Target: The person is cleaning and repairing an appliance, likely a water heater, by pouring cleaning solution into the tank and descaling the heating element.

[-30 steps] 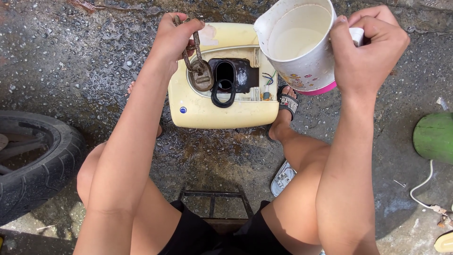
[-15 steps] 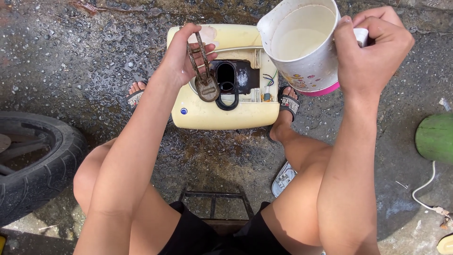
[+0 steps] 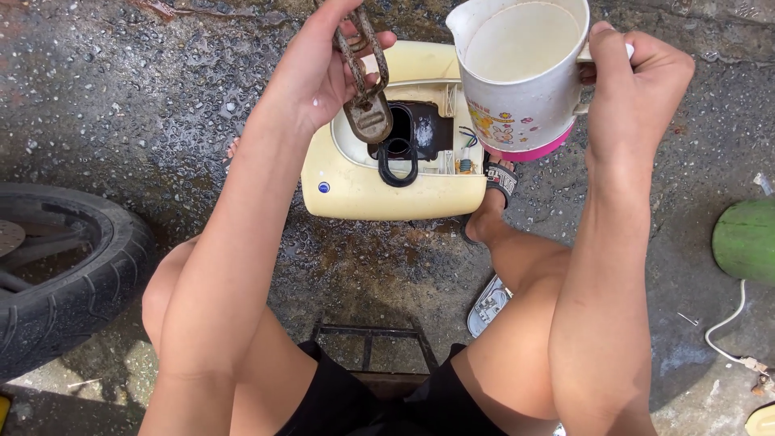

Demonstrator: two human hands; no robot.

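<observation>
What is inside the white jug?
The white jug, held by the right hand, shows only a bare, pale inner wall and bottom; nothing lies in it. Whether a thin film of liquid sits there cannot be told. The left hand holds a rusty heating coil.

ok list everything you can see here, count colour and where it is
metal loop part: 1, rusty brown, held up in the left hand over the yellow casing
jug: 1, white with a pink base, held by its handle in the right hand, top right
casing: 1, pale yellow with a dark opening, on the ground at top centre
rubber ring: 1, black, at the casing's opening
tyre: 1, black, left edge
sandals: 2, dark and pale, by the right leg
stool frame: 1, dark, under the person
round thing: 1, green, right edge
cord: 1, white, bottom right
ground: wet grey concrete
left hand: 1, fingers around the metal part
right hand: 1, gripping the jug handle
</observation>
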